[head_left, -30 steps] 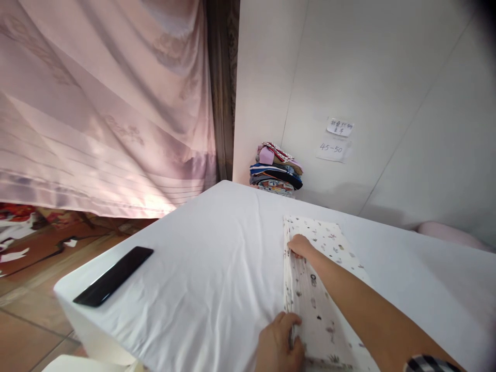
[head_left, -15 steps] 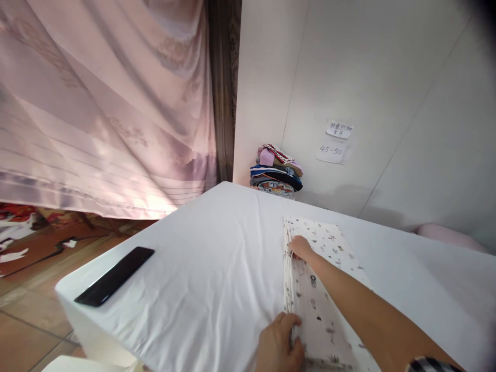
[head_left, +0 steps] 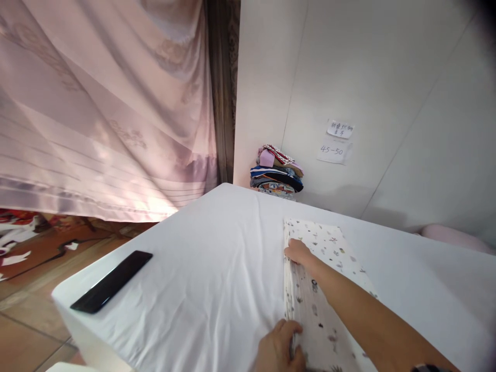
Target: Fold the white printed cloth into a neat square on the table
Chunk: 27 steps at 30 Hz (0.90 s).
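cloth [head_left: 310, 320], white w/ small print, lies on the counter [head_left: 201, 274], lower middle of frame, long side running up and down. done so far, by the look of it: it's doubled into a layered strip, layers showing along its left edge, and laid mostly flat. not done: that edge looks a bit ridged, so i'd call it partway. right side is partly behind the forearm [head_left: 360, 315] and the near end runs toward the bottom of frame, so can't tell if those line up or how many folds there are.

right hand [head_left: 298, 251] sits on the left edge toward the far end, fingers bunched together; pinch or press, can't tell. left hand [head_left: 277, 346], bottom of frame, is at the same edge nearer the camera, fingers curled, gap showing beside the thumb; can't tell if it grips.

stack [head_left: 276, 173] of folded fabrics, upper middle, well apart from the cloth. black slab [head_left: 112, 281] on the counter, lower left, untouched.
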Motion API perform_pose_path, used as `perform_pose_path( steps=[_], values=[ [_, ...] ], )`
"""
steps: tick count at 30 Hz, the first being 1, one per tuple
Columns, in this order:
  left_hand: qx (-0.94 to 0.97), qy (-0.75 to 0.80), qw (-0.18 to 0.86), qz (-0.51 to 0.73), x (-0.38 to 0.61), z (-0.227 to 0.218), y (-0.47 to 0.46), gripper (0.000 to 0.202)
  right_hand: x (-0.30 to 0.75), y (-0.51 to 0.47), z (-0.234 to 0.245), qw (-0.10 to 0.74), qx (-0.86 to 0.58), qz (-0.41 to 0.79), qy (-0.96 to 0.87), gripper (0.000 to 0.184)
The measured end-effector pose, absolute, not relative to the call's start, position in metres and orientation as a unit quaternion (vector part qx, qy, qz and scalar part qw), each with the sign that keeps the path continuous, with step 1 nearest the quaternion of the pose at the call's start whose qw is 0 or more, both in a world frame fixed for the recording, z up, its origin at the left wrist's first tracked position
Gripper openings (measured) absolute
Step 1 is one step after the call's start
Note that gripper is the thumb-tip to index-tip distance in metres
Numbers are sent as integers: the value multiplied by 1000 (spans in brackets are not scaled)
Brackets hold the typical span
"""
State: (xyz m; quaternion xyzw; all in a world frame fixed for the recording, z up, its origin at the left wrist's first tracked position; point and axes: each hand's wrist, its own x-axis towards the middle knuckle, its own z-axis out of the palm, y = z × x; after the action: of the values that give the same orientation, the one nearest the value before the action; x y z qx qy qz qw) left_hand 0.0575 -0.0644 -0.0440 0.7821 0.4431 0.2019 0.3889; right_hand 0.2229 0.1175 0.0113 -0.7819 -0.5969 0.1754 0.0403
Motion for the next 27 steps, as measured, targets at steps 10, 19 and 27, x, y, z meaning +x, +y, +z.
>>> perform_pose_path(
  steps=[10,19,27],
  values=[
    [781,449,383,203,59,-46,-65,44,228,109,8,92,-763,256,-587,16],
    [777,466,380,185,60,-43,-66,44,244,115,-5,118,-742,279,-598,8],
    [774,461,403,161,59,-47,-63,43,245,117,-3,139,-719,112,-672,29]
  ],
)
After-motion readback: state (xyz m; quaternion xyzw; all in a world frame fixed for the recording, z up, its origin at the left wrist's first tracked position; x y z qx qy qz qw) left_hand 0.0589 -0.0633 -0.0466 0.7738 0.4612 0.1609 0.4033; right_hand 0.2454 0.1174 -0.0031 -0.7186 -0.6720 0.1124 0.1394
